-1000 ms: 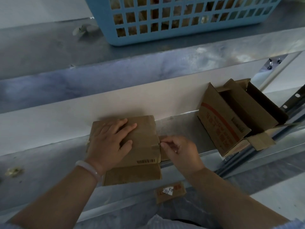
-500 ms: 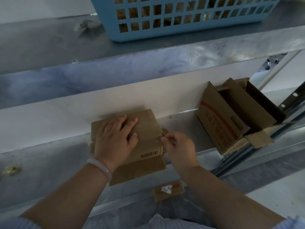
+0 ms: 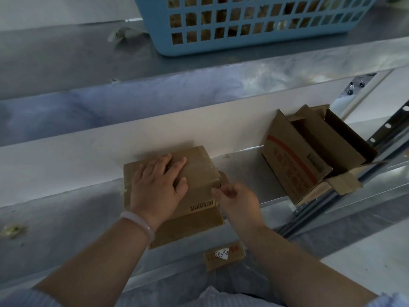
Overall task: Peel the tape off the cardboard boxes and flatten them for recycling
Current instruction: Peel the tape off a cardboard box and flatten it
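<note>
Cardboard box (image 3: pixel 197 173), closed and brown, lies on the metal tabletop (image 3: pixel 55 218) against the white back panel, with the left hand (image 3: pixel 158 187) spread flat, palm down, on its top. Right hand (image 3: pixel 238 201) sits at the box's right edge, thumb and forefinger pinched narrow; whether tape is between them cannot be told. An opened box (image 3: pixel 309 156) lies tipped on its side well to the right, below a blue basket (image 3: pixel 243 23).
</note>
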Demonstrator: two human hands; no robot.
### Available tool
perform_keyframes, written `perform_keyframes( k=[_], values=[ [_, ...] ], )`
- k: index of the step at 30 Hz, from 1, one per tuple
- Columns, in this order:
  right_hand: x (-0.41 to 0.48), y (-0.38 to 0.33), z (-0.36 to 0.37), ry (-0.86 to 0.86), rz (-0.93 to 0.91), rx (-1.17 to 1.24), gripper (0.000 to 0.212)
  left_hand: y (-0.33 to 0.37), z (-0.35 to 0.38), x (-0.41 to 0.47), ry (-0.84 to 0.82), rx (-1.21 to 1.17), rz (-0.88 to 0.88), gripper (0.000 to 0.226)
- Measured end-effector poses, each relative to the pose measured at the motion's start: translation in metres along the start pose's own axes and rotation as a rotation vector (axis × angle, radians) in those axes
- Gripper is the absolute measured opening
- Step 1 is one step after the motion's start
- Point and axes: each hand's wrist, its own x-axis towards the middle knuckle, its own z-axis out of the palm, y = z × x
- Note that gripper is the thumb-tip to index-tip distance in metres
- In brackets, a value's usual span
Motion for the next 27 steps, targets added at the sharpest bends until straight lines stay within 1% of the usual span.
perform_keyframes(
  k=[2,5,9,11,12,15,20,24,27],
  values=[
    [0.000,-0.005,0.005,-0.001,0.060,0.046,0.023,0.000,0.000,0.000,0.004,0.001,0.002,0.057],
    [0.001,-0.013,0.012,-0.027,0.192,0.189,0.020,0.000,-0.001,0.000,0.005,0.002,0.006,0.059],
    [-0.001,-0.016,0.014,-0.092,0.432,0.606,0.014,-0.001,-0.003,0.000,0.005,-0.008,0.014,0.060],
    [-0.001,-0.019,0.013,-0.120,0.489,0.751,0.010,-0.001,-0.003,0.000,0.003,-0.002,0.019,0.060],
    [0.000,-0.020,0.013,-0.123,0.499,0.788,0.008,-0.001,-0.003,0.000,0.002,0.002,0.022,0.059],
    [0.001,-0.020,0.013,-0.122,0.500,0.790,0.006,-0.002,-0.002,0.000,0.002,0.008,0.029,0.054],
    [0.002,-0.020,0.012,-0.127,0.512,0.757,0.009,-0.003,-0.002,-0.001,0.001,0.000,0.034,0.051],
    [0.002,-0.021,0.010,-0.159,0.546,0.722,0.013,-0.003,-0.002,-0.001,0.006,0.000,0.032,0.052],
    [0.004,-0.023,0.011,-0.166,0.560,0.739,0.008,-0.002,-0.003,-0.001,0.009,0.002,0.024,0.059]
  ],
)
